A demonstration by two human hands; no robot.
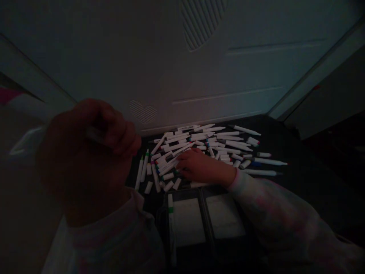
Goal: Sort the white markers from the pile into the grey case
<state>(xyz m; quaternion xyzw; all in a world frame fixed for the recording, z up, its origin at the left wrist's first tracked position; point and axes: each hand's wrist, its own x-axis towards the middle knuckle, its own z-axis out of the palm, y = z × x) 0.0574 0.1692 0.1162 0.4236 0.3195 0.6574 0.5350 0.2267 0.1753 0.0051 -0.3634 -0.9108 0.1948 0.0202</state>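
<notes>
Many white markers (236,144) and loose white caps (168,185) lie heaped on a dark surface, some with coloured bands or tips. My right hand (199,165) reaches into the heap from the right. Its fingers are apart and rest over the markers, with their tips partly hidden. Close to the camera at left, my left hand (94,152) is raised with its fingers curled. A small pale bit shows inside that fist, too dim to name. Below the heap sits an open clear case (203,213); a marker with a green band (171,224) lies along its left side.
A pale door-like panel (142,68) with raised grooves and heart shapes stands right behind the heap. Two white rectangles (189,222) show in the case. At the far left are a pink item (10,95) and blurred pale things. The scene is very dark.
</notes>
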